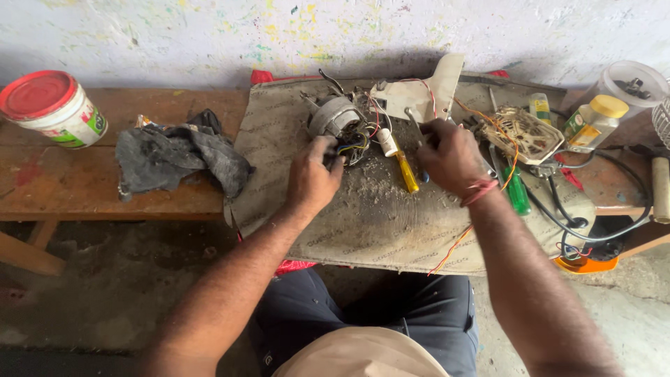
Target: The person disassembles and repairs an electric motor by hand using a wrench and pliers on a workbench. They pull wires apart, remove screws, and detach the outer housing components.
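A small grey electric motor [335,115] with loose coloured wires [357,143] lies on a worn mat [377,216] on the wooden counter [77,185]. The left hand [312,178], its grip pinching the wires, rests just in front of the motor. Right of the motor, the right hand [450,157] pinches a thin tool [413,126]; a yellow-handled screwdriver [405,171] lies between the hands. Left of the motor: a dark rag [181,157].

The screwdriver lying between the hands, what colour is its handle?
Yellow. The screwdriver handle shows best in the head view.

Right hand [452,155] hides its tool's [413,126] grip.
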